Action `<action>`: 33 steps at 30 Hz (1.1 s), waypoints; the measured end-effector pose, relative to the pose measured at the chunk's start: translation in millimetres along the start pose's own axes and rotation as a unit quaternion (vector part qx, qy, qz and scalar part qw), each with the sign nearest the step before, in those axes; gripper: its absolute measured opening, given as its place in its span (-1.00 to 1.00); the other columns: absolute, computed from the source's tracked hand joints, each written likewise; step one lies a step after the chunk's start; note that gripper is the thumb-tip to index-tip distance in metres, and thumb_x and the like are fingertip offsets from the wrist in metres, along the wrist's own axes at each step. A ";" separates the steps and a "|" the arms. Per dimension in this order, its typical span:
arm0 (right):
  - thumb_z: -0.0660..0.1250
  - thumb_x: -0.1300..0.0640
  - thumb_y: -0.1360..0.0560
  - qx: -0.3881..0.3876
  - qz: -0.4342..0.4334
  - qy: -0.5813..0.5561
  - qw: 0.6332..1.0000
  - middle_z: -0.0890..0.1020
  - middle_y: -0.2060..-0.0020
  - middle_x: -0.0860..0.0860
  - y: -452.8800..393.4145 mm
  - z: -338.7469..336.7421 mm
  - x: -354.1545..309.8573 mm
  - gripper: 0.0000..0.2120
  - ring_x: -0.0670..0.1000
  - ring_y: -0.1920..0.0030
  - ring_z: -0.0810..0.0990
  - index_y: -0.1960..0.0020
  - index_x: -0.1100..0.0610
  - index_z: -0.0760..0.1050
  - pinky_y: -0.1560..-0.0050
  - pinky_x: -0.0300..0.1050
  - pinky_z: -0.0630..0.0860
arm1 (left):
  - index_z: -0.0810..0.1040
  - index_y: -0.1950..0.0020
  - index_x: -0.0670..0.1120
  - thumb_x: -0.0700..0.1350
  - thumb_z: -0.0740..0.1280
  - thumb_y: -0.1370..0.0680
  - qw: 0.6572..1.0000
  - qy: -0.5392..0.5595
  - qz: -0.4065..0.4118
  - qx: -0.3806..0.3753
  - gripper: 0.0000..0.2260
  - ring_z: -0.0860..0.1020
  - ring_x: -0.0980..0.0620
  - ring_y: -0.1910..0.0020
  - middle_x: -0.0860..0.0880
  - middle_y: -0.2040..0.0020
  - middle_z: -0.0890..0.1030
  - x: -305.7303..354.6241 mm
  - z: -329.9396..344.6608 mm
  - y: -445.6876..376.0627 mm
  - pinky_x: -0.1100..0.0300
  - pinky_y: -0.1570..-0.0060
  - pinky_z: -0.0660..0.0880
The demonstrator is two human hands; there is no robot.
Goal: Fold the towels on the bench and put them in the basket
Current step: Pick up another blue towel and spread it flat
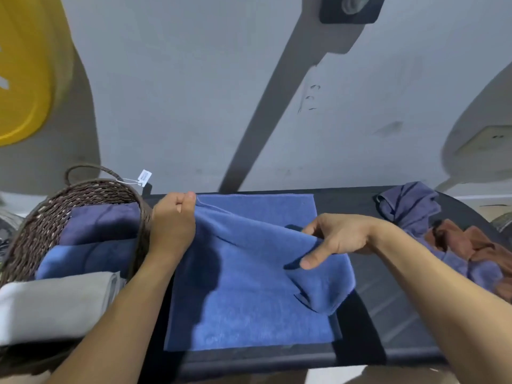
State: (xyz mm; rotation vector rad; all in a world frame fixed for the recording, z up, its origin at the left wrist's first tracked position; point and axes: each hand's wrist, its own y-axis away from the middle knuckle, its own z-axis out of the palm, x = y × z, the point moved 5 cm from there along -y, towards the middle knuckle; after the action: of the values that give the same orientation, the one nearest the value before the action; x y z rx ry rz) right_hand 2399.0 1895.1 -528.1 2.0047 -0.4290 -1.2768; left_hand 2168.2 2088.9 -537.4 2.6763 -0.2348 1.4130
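A blue towel [249, 295] lies spread on the dark bench [388, 314]. My left hand [171, 223] pinches its far left corner, lifted a little off the bench. My right hand [335, 239] grips the towel's right edge, raised and drawn toward the middle, so the cloth bunches beneath it. A brown woven basket [55, 214] stands at the left end, touching the towel's side. It holds folded towels: dark blue [102, 223], blue [86, 259] and grey-white [55, 303].
A heap of unfolded towels, purple-grey [412, 206] and rust-brown [471, 245], sits at the bench's right end. A white tag [144, 177] hangs from the basket handle. A grey wall rises behind; a yellow object [25, 67] hangs at upper left.
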 end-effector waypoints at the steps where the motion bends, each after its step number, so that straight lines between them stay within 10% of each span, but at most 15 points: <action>1: 0.62 -0.01 -0.32 -0.002 0.013 0.011 1.000 0.73 0.08 -0.08 -2.7 -7.3 8.0 -0.68 -0.03 0.03 0.69 -0.01 0.08 0.69 -0.08 -0.19 0.56 | 0.56 0.14 -0.22 -0.06 0.26 -0.61 1.000 -0.003 -0.005 0.015 -0.74 0.52 -0.16 0.08 -0.17 0.14 0.61 -2.3 3.0 -6.3 0.06 0.01 0.42; 4: 0.59 0.04 -0.36 0.030 0.019 -0.042 0.998 0.60 0.32 0.01 -12.5 -30.1 30.1 -0.69 0.04 0.31 0.50 0.06 0.23 0.64 0.27 -0.23 0.44 | 0.48 0.20 -0.19 -0.08 0.24 -0.62 0.998 -0.014 -0.003 0.056 -0.74 0.47 -0.12 0.16 -0.14 0.20 0.55 -10.9 10.5 -18.7 0.04 0.08 0.39; 11: 0.47 0.17 -0.45 0.214 -0.039 -0.349 0.911 0.69 0.14 0.15 -44.0 -58.6 63.7 -0.83 0.06 0.18 0.67 0.04 0.22 0.55 0.15 -0.11 0.64 | 0.53 0.15 -0.08 0.02 0.35 -0.57 0.983 -0.178 0.029 -0.017 -0.81 0.54 -0.17 0.17 -0.07 0.25 0.60 -42.6 30.3 -37.0 0.10 0.20 0.35; 20: 0.39 -0.04 -0.52 0.442 0.017 -0.119 0.889 0.68 0.34 0.00 -71.1 -62.9 73.0 -0.73 0.01 0.32 0.62 0.24 0.12 0.54 0.24 -0.04 0.57 | 0.53 0.02 -0.11 -0.06 0.29 -0.60 0.984 -0.174 0.024 -0.003 -0.88 0.57 -0.25 0.07 -0.19 0.10 0.64 -56.6 41.6 -52.3 0.10 0.16 0.37; 33: 0.31 0.09 -0.46 0.497 0.115 -0.072 0.857 0.41 0.50 0.04 -72.9 -57.6 64.5 -0.67 0.05 0.43 0.36 0.42 0.14 0.32 0.40 -0.14 0.28 | 0.48 -0.03 -0.22 0.01 0.31 -0.58 0.981 -0.185 -0.061 -0.017 -0.72 0.52 -0.25 -0.04 -0.23 -0.04 0.60 -61.8 49.6 -69.6 0.10 0.11 0.34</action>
State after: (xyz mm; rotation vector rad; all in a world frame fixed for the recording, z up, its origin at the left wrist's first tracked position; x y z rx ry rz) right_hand 2472.6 1928.7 -607.2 2.5294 -1.6168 -1.1447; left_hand 2186.9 2154.4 -617.9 2.8484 -0.1183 0.8632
